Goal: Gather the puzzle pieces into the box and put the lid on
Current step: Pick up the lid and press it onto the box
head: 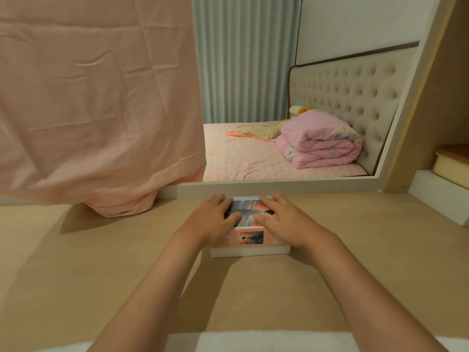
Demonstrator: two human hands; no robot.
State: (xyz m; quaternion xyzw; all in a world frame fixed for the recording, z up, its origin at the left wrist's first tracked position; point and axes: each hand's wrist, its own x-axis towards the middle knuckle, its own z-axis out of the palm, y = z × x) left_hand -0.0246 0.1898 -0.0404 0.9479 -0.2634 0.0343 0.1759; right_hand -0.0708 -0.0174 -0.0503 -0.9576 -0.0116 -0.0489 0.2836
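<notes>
A pink puzzle box point(250, 250) with a white bottom edge stands on the beige table point(101, 262), close to the mirror's lower frame. Its lid point(250, 210), printed with a dark and orange picture, sits on top of the box. My left hand point(215, 219) lies flat on the lid's left half, fingers stretched forward. My right hand point(281, 219) lies flat on the lid's right half in the same way. No loose puzzle pieces show on the table.
A pink cloth point(96, 102) hangs over the mirror's left side and bunches on the table behind the box. The mirror point(279, 97) reflects a bed with a folded pink quilt. White and yellow blocks point(446, 184) sit at the right edge.
</notes>
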